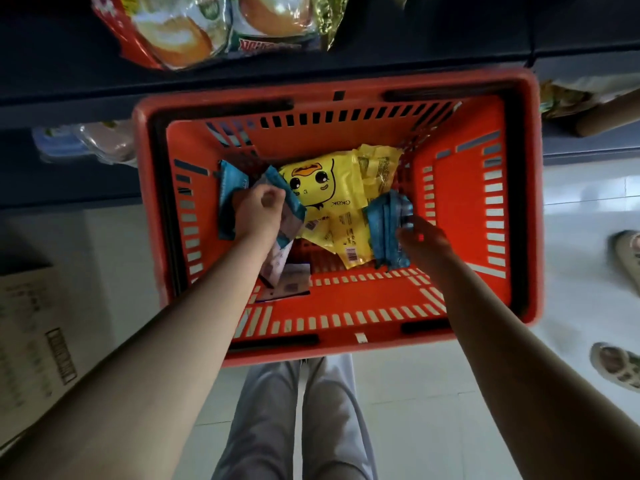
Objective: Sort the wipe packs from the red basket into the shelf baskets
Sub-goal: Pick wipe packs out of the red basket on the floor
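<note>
The red basket fills the middle of the head view, seen from above. Inside lie yellow wipe packs with a cartoon duck face. My left hand is down in the basket's left side, fingers curled round a blue-and-white wipe pack. My right hand is in the right side and grips a stack of blue wipe packs. More pale packs lie under my left forearm.
Dark shelves run along the top, with snack bags on them and clear packs lower left. A cardboard box stands at the left. Another person's feet are on the tiled floor at the right.
</note>
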A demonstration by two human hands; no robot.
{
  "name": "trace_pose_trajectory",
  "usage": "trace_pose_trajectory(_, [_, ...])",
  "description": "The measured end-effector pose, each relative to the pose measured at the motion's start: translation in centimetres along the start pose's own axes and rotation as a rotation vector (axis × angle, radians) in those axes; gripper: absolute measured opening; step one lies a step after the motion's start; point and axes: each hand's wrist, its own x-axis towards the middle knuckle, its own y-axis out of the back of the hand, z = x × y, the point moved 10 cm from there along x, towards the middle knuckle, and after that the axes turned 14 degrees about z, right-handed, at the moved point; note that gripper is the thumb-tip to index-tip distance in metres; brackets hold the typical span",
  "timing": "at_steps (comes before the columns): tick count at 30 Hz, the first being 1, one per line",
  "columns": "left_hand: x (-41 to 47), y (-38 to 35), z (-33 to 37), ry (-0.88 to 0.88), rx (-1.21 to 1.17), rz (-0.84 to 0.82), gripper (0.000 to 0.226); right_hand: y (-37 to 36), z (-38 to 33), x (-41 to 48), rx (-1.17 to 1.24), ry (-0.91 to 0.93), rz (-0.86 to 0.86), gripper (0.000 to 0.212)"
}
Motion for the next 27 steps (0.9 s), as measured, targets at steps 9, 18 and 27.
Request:
trace_pose_trajectory(9, [-0.6,0.6,-1.1,0.149,-0.164,0.188,0.081,0.8,0.4,-0.3,0.156,-0.121,0.132,0.072])
trace_pose_trajectory(18, [-4.0,1.5,-0.5,0.257,-0.363,0.078,0.036,3.0,-1.7,-2.5,0.366,-0.092,0.162,0.014])
trace_pose_trajectory(27, [-14.4,16.1,10.9,0.198,-0.753,-0.159,0.034,14.0,-16.7,-19.5,1.078,-0.037,-0.143,0.034])
